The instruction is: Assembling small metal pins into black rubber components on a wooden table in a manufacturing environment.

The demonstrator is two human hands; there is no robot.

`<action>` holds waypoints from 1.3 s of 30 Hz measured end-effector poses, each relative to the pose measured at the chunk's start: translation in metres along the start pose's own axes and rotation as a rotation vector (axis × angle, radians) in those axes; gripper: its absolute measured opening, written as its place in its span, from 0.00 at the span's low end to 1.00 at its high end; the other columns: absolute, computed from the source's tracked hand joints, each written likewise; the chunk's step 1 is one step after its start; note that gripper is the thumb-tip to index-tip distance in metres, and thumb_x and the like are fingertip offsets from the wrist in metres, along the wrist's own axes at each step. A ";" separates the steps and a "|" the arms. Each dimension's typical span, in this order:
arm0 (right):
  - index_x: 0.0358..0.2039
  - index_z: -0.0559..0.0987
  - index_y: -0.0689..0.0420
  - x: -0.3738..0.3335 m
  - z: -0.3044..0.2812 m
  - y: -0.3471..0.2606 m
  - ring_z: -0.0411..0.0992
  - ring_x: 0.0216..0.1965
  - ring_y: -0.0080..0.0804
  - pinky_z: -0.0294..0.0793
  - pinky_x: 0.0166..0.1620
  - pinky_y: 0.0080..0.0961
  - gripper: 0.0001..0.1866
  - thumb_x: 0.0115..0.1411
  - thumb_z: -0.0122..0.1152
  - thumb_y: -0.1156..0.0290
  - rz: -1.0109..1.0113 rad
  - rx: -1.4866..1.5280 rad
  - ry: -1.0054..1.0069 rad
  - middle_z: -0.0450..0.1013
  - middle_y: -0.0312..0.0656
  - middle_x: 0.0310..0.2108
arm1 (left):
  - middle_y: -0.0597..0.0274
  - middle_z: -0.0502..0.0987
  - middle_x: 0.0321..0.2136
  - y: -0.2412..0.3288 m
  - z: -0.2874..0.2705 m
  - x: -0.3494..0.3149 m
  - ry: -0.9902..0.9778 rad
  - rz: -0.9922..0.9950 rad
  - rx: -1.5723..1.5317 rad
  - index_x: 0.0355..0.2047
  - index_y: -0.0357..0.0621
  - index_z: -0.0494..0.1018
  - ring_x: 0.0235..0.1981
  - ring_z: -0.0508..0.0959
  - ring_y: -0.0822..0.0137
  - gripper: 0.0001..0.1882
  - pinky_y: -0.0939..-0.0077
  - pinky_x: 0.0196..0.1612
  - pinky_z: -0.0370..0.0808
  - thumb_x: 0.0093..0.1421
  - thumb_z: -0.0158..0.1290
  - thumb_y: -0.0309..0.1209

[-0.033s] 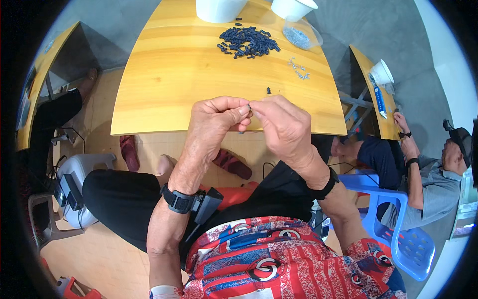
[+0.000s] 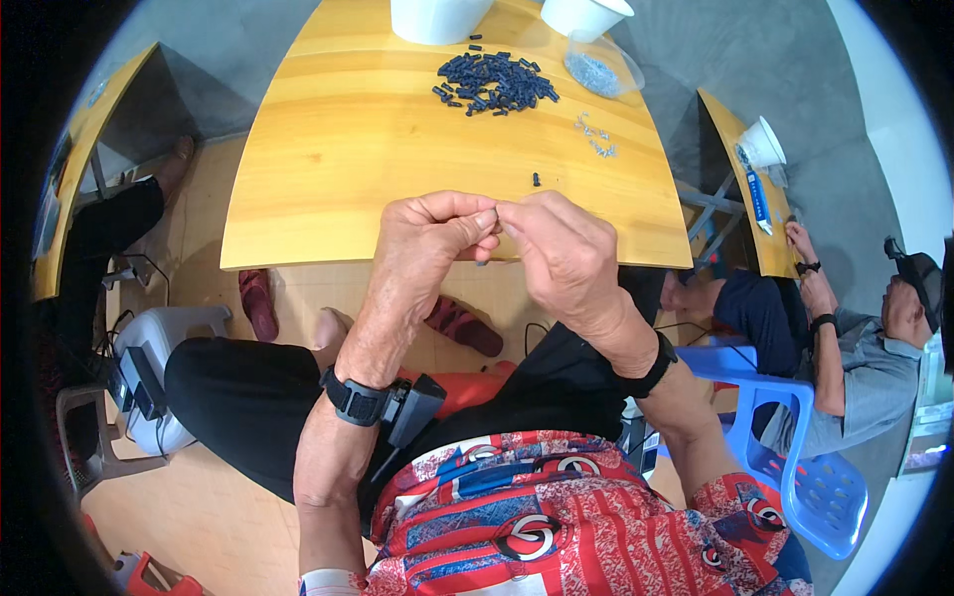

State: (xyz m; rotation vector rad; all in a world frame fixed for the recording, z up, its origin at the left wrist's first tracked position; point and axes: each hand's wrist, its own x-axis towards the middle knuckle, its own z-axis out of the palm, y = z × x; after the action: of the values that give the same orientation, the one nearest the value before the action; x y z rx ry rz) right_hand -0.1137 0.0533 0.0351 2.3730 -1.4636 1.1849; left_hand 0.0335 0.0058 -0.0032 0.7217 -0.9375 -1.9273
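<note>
My left hand (image 2: 425, 238) and my right hand (image 2: 568, 246) meet fingertip to fingertip above the near edge of the wooden table (image 2: 328, 179). In the left thumb and forefinger is a small dark part, mostly covered by the fingers. The right thumb and forefinger are pinched against it; whether they hold a second piece is hidden. Just beyond the hands stands a single small black plastic part (image 2: 537, 180). Farther back lies a heap of similar black parts (image 2: 502, 83). Several small silvery pieces (image 2: 602, 149) are scattered to the right of the heap.
At the table's back are a white tub (image 2: 440, 18), a white bowl (image 2: 586, 16) and a clear bag of small silvery pieces (image 2: 594, 75). On the right, a person in grey (image 2: 865, 368) sits by another table and a blue plastic chair (image 2: 785, 427). A grey stool (image 2: 164, 348) stands left.
My right hand has shifted very slightly to the left, and its fingertips now cover more of the dark part. The left hand stays in place.
</note>
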 end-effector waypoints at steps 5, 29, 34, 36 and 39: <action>0.29 0.77 0.64 0.001 0.004 0.002 0.72 0.22 0.38 0.69 0.24 0.25 0.08 0.46 0.59 0.85 -0.024 -0.048 -0.064 0.71 0.45 0.22 | 0.59 0.77 0.22 0.005 0.000 -0.001 0.021 0.002 0.052 0.31 0.32 0.76 0.20 0.74 0.75 0.04 0.85 0.25 0.73 0.55 0.55 0.20; 0.29 0.76 0.59 -0.005 0.004 0.076 0.73 0.29 0.40 0.72 0.33 0.32 0.09 0.49 0.62 0.69 0.371 -0.127 -0.189 0.73 0.45 0.26 | 0.62 0.77 0.24 0.011 -0.013 -0.001 -0.002 0.019 0.133 0.34 0.35 0.77 0.24 0.75 0.77 0.07 0.85 0.28 0.75 0.56 0.56 0.25; 0.27 0.75 0.57 -0.007 0.009 0.077 0.72 0.30 0.43 0.71 0.33 0.36 0.05 0.50 0.60 0.71 0.280 -0.239 -0.151 0.72 0.43 0.26 | 0.62 0.77 0.24 0.012 -0.009 -0.003 0.004 0.016 0.135 0.34 0.34 0.76 0.23 0.75 0.77 0.07 0.86 0.28 0.74 0.55 0.56 0.25; 0.29 0.76 0.58 -0.008 0.008 0.080 0.72 0.27 0.38 0.71 0.31 0.32 0.05 0.52 0.58 0.72 0.227 -0.226 -0.137 0.72 0.42 0.25 | 0.62 0.77 0.24 0.011 -0.010 -0.002 -0.003 0.021 0.131 0.34 0.33 0.76 0.23 0.75 0.77 0.07 0.86 0.28 0.74 0.55 0.56 0.24; 0.31 0.77 0.60 -0.008 0.004 0.074 0.71 0.23 0.26 0.69 0.27 0.22 0.06 0.57 0.55 0.72 0.415 0.033 -0.149 0.73 0.39 0.24 | 0.63 0.78 0.24 0.008 -0.012 -0.001 -0.022 0.041 0.140 0.33 0.39 0.78 0.24 0.76 0.78 0.07 0.85 0.28 0.75 0.55 0.57 0.28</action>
State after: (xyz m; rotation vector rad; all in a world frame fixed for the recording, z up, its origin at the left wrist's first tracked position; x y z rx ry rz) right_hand -0.1726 0.0181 0.0058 2.2884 -2.0761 1.1296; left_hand 0.0471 0.0000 -0.0032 0.7571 -1.1007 -1.8504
